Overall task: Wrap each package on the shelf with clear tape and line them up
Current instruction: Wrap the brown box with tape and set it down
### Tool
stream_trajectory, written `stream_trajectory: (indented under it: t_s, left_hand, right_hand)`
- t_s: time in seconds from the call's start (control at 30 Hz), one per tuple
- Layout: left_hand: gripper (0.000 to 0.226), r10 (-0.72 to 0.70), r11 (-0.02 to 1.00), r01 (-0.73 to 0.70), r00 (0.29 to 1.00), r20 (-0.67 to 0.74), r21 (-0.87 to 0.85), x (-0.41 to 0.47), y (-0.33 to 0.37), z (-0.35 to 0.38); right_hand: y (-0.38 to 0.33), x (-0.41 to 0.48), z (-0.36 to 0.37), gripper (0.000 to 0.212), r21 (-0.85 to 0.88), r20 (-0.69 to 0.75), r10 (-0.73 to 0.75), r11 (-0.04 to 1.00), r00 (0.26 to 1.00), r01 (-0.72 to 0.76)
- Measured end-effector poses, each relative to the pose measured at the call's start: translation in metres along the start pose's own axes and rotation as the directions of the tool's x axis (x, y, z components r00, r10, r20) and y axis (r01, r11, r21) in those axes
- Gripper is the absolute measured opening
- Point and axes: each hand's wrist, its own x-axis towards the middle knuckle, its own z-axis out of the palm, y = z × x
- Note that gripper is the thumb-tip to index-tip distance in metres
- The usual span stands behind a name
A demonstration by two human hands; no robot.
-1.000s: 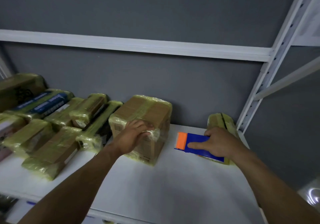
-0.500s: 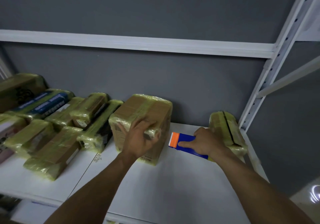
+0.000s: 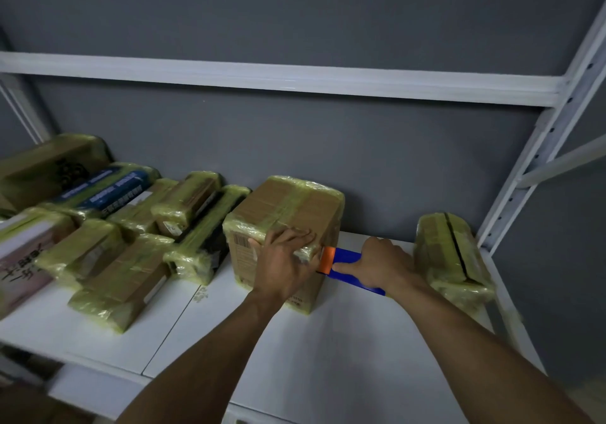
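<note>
A brown cardboard box [image 3: 288, 207], partly wrapped in yellowish clear tape, stands in the middle of the white shelf [image 3: 328, 351]. My left hand [image 3: 283, 264] lies over its front right top corner, fingers spread on the taped edge. My right hand [image 3: 380, 268] grips a blue tape dispenser [image 3: 347, 256] with an orange front end, which touches the box's right side beside my left fingers. A small taped package [image 3: 452, 253] stands on its side at the far right, behind my right hand.
Several taped packages [image 3: 124, 233] crowd the left half of the shelf, some stacked. A white crossbar [image 3: 278, 77] runs above, and a white upright post [image 3: 537, 154] stands at the right. The grey wall is close behind.
My right hand slid the dispenser left until its orange end met the box. My left hand shifted from the box's front to its right top corner. The small package behind came into view.
</note>
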Motion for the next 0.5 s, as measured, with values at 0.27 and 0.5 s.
stream_trajectory:
  t_s: [0.27, 0.5]
  left_hand:
    - [0.042, -0.002, 1.000, 0.002, 1.000, 0.030, 0.002, 0.002, 0.004, -0.008]
    - [0.041, 0.001, 1.000, -0.001, 1.000, 0.023, -0.010, -0.001, 0.009, -0.013]
  right_hand:
    - [-0.003, -0.015, 0.007, 0.065, -0.143, -0.152, -0.052, 0.989, 0.987, 0.030]
    - [-0.004, -0.024, 0.009, 0.063, -0.122, -0.146, -0.036, 0.992, 0.989, 0.018]
